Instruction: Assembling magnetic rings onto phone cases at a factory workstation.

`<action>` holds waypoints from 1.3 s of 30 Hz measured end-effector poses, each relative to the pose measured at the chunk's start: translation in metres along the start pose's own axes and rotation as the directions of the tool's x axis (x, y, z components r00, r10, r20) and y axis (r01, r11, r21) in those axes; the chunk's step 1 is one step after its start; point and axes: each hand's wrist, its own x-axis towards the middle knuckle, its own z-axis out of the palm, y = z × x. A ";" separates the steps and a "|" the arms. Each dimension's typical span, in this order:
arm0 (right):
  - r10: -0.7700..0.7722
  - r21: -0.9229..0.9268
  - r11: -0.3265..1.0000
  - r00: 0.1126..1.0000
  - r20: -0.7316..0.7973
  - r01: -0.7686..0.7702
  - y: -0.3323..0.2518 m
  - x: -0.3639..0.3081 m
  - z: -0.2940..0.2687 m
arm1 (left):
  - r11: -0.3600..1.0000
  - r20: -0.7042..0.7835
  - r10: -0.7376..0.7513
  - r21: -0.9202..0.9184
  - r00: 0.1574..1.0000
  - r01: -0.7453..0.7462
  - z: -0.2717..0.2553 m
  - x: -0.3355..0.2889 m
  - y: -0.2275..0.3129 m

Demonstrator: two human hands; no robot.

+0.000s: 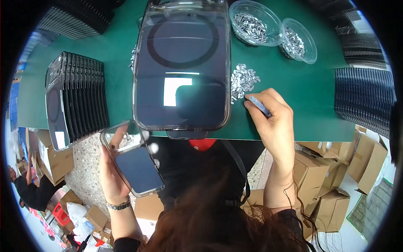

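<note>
My left hand (112, 178), with a watch at its wrist, grips a clear-edged phone case (140, 171) with a dark panel, tilted just below the table's near edge. My right hand (275, 119) is closed in a pinch around a slim pale-blue stick-like tool (260, 106); its exact kind I cannot make out. Those fingertips are beside a loose pile of small silvery pieces (244, 80) on the green table (300, 90). Between my hands rises a tall stack of phone cases (182, 75), its top one showing a dark ring. This stack partly hides the pile.
Two clear plastic bowls (268, 40) of similar small pieces stand at the far right. A leaning row of phone cases (84, 96) is on the left, with more stacks (363, 96) along the right edge. Cardboard boxes (310, 168) lie below the table. Another person (35, 191) is at the far left.
</note>
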 end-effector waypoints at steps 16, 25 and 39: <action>-0.008 -0.078 0.997 0.997 0.080 0.015 -0.003 -0.010 -0.009 | 0.503 -0.141 -0.016 0.854 0.990 0.130 -0.037 -0.018 -0.044; 0.002 -0.176 0.984 0.998 0.070 0.010 -0.009 0.000 0.004 | 0.163 0.270 0.029 0.949 0.962 -0.271 0.017 0.001 -0.055; -0.423 0.054 0.890 0.773 0.473 0.453 -0.006 -0.083 0.038 | 0.211 0.365 -0.178 0.921 0.914 -0.327 0.032 0.012 -0.073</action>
